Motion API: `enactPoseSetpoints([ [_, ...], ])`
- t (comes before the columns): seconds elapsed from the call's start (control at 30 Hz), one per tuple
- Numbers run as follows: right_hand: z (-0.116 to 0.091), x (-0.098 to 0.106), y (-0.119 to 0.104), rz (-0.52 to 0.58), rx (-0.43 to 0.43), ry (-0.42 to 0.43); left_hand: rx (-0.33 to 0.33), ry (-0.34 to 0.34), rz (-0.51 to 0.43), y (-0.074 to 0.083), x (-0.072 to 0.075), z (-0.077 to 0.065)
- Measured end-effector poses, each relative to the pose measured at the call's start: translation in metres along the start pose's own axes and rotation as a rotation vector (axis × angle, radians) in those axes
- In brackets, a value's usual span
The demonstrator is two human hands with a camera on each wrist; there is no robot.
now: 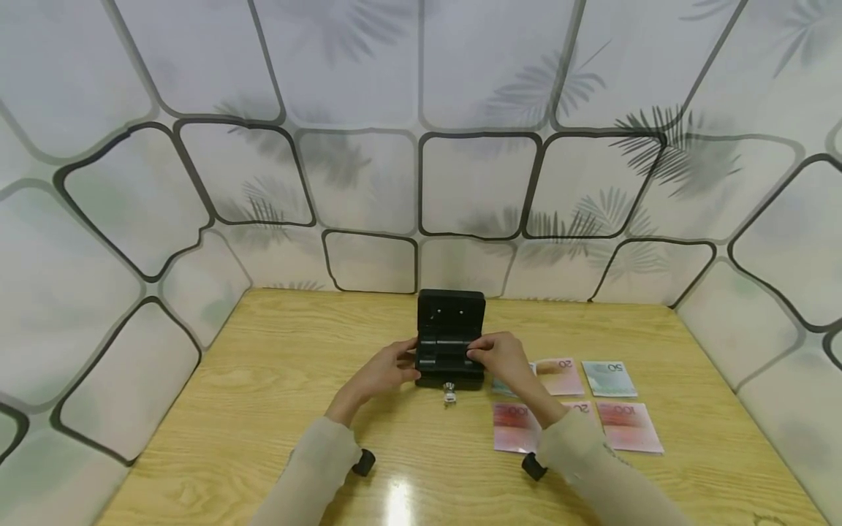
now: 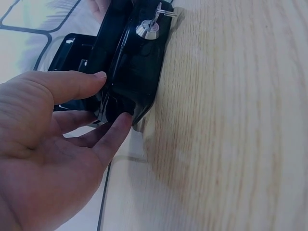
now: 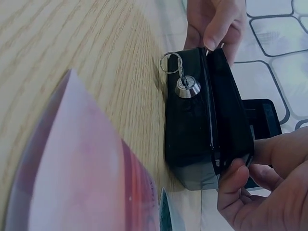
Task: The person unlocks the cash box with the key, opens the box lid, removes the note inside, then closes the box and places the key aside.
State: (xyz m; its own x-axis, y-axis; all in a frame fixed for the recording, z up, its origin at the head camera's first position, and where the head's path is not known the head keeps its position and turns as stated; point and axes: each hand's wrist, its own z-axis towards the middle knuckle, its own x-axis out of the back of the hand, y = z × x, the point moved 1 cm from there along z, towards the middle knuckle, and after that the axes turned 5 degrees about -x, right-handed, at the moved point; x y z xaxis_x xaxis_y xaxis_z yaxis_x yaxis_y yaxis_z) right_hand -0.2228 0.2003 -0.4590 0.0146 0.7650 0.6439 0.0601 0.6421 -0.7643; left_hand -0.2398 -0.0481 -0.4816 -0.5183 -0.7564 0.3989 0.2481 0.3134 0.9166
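A black cash box [image 1: 450,381] sits on the table with its lid [image 1: 451,310] raised. In the right wrist view its black inner tray [image 3: 233,103] stands above the front wall. My left hand [image 1: 384,369] holds the box's left end, thumb at the top edge and fingers against the side. At the opposite end my right hand [image 1: 503,356] pinches the tray's edge between thumb and fingers. A key with a ring [image 2: 156,17] stands in the silver front lock [image 3: 187,87]. The tray's underside is hidden.
Several banknotes lie in two rows to the right of the box, among them a pink 20 note [image 1: 562,376], a green 50 note [image 1: 609,379] and a red 100 note [image 1: 629,427]. My right forearm covers part of them. A patterned wall [image 1: 368,263] stands behind the table.
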Motion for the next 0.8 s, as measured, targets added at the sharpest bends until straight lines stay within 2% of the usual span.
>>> enactPoseSetpoints([
  [0.37,0.001,-0.004,0.003,-0.042,0.013,-0.014,0.013,-0.006,-0.006,0.001,0.0,-0.002],
  [0.53,0.003,-0.006,0.007,-0.033,0.004,-0.021,0.022,0.007,-0.012,0.002,-0.001,-0.002],
  [0.8,0.003,-0.007,0.008,-0.069,0.037,-0.031,0.031,0.025,0.009,0.002,-0.002,0.0],
])
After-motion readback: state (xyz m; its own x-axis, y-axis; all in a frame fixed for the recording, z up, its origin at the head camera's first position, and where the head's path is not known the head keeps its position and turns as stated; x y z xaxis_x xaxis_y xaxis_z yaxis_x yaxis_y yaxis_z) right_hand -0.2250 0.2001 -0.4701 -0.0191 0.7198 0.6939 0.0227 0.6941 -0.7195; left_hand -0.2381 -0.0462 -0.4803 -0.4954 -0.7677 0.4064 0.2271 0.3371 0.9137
